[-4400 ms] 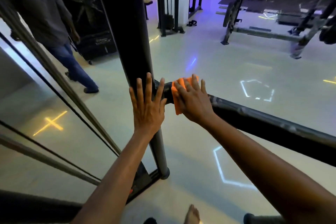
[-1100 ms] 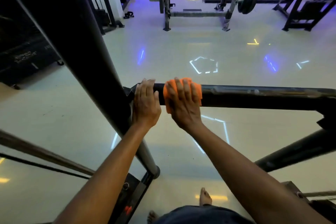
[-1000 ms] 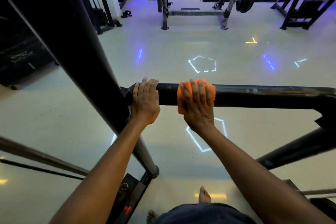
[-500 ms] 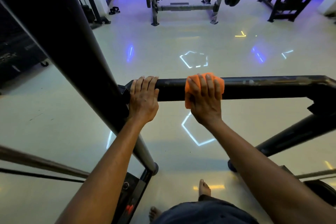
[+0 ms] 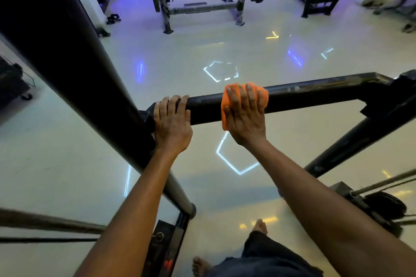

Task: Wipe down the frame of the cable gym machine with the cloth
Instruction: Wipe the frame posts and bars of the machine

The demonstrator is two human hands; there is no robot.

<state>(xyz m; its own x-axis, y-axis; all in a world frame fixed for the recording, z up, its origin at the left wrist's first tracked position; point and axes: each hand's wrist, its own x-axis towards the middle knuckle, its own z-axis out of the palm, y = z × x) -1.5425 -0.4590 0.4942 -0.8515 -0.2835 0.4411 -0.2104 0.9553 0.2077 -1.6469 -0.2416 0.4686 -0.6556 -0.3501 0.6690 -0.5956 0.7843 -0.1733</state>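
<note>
The orange cloth (image 5: 227, 108) is lying draped over the black horizontal crossbar (image 5: 315, 96) of the cable machine frame, mostly hidden under the right hand (image 5: 245, 117), whose fingers are curling over it and pressing it to the bar. Just to that hand's left, the left hand (image 5: 172, 123) is gripping the bare crossbar, fingertips disappearing over the far side, beside the thick dark upright post (image 5: 67, 60). Below the hands, bare feet (image 5: 260, 227) are showing on the glossy floor (image 5: 67, 164). Beyond the hands, a barbell rack (image 5: 202, 7) is standing, blurred and cut off at the top
</note>
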